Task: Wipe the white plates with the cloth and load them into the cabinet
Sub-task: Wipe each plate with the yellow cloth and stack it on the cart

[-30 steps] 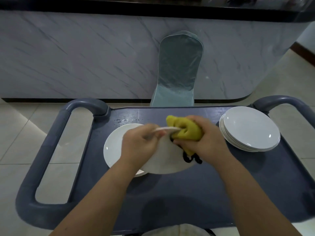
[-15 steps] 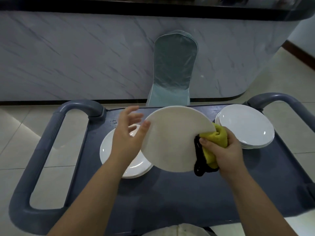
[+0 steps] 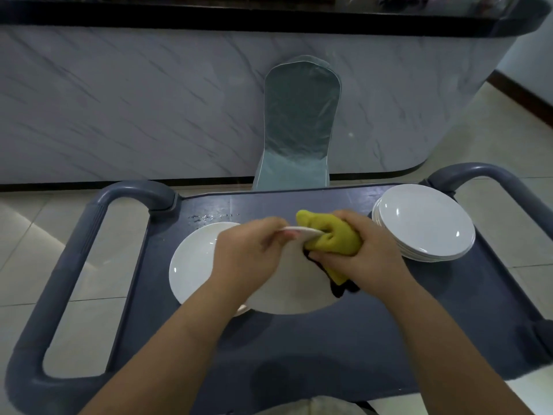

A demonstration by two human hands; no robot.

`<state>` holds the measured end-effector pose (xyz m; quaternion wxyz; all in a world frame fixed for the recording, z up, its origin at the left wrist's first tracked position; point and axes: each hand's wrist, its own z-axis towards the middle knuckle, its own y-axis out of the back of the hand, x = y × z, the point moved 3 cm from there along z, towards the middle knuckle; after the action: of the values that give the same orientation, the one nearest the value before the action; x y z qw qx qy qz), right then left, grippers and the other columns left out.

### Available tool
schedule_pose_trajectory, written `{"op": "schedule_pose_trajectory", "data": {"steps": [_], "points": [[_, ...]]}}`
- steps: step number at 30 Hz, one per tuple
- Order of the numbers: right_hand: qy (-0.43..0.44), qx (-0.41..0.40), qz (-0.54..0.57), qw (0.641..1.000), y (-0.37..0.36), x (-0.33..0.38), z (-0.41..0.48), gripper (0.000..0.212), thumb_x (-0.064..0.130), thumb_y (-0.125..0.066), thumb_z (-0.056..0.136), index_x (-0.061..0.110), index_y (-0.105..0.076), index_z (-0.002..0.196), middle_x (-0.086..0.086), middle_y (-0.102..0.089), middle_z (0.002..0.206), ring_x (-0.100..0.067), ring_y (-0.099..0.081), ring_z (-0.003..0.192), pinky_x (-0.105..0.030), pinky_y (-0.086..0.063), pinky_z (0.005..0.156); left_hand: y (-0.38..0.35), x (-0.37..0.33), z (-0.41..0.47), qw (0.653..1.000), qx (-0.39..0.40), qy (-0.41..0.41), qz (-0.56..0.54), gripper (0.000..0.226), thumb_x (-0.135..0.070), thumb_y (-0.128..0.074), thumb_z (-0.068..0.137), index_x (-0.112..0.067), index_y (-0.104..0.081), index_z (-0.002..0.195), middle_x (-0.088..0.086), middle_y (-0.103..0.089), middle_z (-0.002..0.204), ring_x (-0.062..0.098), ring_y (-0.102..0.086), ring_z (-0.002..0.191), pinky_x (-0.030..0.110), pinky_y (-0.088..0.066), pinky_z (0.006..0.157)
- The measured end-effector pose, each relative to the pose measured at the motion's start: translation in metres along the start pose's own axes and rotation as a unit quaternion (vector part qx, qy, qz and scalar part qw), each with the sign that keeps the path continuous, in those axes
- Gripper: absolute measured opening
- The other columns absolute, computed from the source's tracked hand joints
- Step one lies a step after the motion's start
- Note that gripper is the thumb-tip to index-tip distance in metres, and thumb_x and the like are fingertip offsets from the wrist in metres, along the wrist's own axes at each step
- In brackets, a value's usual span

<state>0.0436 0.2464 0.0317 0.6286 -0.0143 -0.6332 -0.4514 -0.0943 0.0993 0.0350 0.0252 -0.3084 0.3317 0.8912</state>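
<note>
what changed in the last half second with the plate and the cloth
The held plate has come down lower and tipped away. The left hand, which touched its left edge with spread fingers, now pinches its top rim. The right hand slid the yellow cloth from the lower right edge up over that rim. The single plate and the stack of plates on the cart stayed put.

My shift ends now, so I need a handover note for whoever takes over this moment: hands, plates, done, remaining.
Left hand pinches the held round white plate by its far rim, above the grey plastic cart.
Right hand grips the yellow cloth against that rim.
Second white plate lies cart-left; stack of white plates cart-right.
Loaded: none visible.
Remaining: finish wiping, load all; cabinet out of view.
</note>
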Motion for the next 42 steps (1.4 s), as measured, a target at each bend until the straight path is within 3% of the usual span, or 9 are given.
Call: {"op": "schedule_pose_trajectory", "data": {"steps": [4,12,14,18,21,25,31,36,42], "points": [[-0.136,-0.05,0.245,0.959,-0.011,-0.032,-0.03,0.049,0.035,-0.09,0.055,0.04,-0.068,0.098,0.01,-0.073,0.097,-0.009,-0.069,0.09,-0.019,-0.053,0.068,0.019,0.03,-0.002,0.957,-0.082,0.23,-0.156,0.02,-0.038,-0.061,0.089,-0.05,-0.067,0.074,-0.023,-0.065,0.074,-0.007,-0.057,0.071,0.005,-0.04,0.06],[0.023,0.022,-0.072,0.997,-0.005,0.005,0.007,0.055,0.05,-0.086,0.059,0.04,-0.061,0.108,0.025,-0.06,0.098,0.004,-0.055,0.093,-0.017,-0.045,0.081,-0.005,0.0,0.003,0.997,0.006,-0.064,0.043,0.031,-0.047,-0.055,0.088,-0.025,-0.074,0.079,-0.007,-0.064,0.062,0.015,-0.059,0.058,0.03,-0.047,0.054],[0.0,-0.025,0.007,1.0,0.003,0.005,0.011,0.057,0.049,-0.087,0.058,0.039,-0.062,0.108,0.024,-0.064,0.101,0.005,-0.058,0.095,-0.011,-0.046,0.079,0.003,0.009,0.005,0.996,-0.052,0.043,-0.059,0.021,-0.043,-0.059,0.086,-0.029,-0.072,0.078,-0.015,-0.067,0.069,0.007,-0.062,0.065,0.026,-0.05,0.062],[-0.135,-0.151,0.38,0.902,-0.017,-0.026,-0.016,0.057,0.036,-0.089,0.055,0.029,-0.068,0.108,0.002,-0.073,0.105,-0.015,-0.069,0.096,-0.027,-0.056,0.076,-0.006,0.024,-0.019,0.832,-0.228,0.42,-0.281,0.029,-0.043,-0.053,0.096,-0.049,-0.067,0.072,-0.027,-0.066,0.071,-0.009,-0.058,0.065,0.02,-0.046,0.067],[-0.235,-0.162,0.469,0.836,-0.057,-0.048,-0.041,0.066,0.034,-0.092,0.051,0.026,-0.068,0.112,-0.005,-0.073,0.108,-0.025,-0.069,0.1,-0.035,-0.056,0.076,-0.041,0.016,-0.052,0.761,-0.228,0.506,-0.337,0.029,-0.047,-0.044,0.099,-0.05,-0.063,0.077,-0.026,-0.067,0.077,-0.004,-0.063,0.075,0.029,-0.049,0.073],[-0.218,-0.196,0.389,0.873,-0.022,-0.061,-0.028,0.051,0.022,-0.092,0.053,0.024,-0.071,0.1,0.0,-0.075,0.098,-0.02,-0.07,0.091,-0.029,-0.056,0.07,-0.043,0.028,-0.059,0.785,-0.104,0.488,-0.368,0.015,-0.041,-0.057,0.094,-0.028,-0.062,0.098,-0.007,-0.073,0.089,0.008,-0.069,0.085,0.03,-0.057,0.072],[-0.046,-0.027,0.15,0.987,0.042,-0.018,0.004,0.043,0.024,-0.089,0.059,0.034,-0.069,0.096,0.015,-0.07,0.09,0.0,-0.066,0.082,-0.013,-0.049,0.067,-0.004,0.008,0.008,0.977,0.053,0.145,-0.149,0.025,-0.052,-0.059,0.084,-0.041,-0.056,0.106,-0.023,-0.063,0.101,-0.003,-0.059,0.094,0.012,-0.046,0.074],[0.006,-0.026,0.128,0.991,0.056,0.01,0.013,0.047,0.039,-0.087,0.058,0.04,-0.067,0.1,0.015,-0.071,0.097,-0.002,-0.067,0.09,-0.012,-0.05,0.07,0.001,-0.004,0.007,0.951,-0.06,0.198,-0.229,0.013,-0.034,-0.062,0.086,-0.039,-0.069,0.076,-0.023,-0.065,0.071,-0.006,-0.058,0.065,0.009,-0.043,0.06],[-0.175,-0.081,0.338,0.921,0.006,-0.04,-0.042,0.05,0.026,-0.091,0.057,0.026,-0.07,0.103,-0.001,-0.074,0.101,-0.024,-0.07,0.095,-0.033,-0.056,0.074,-0.004,0.013,-0.018,0.907,-0.122,0.332,-0.228,0.02,-0.035,-0.058,0.096,-0.028,-0.063,0.077,-0.015,-0.059,0.067,-0.004,-0.05,0.059,0.018,-0.043,0.059]]}}
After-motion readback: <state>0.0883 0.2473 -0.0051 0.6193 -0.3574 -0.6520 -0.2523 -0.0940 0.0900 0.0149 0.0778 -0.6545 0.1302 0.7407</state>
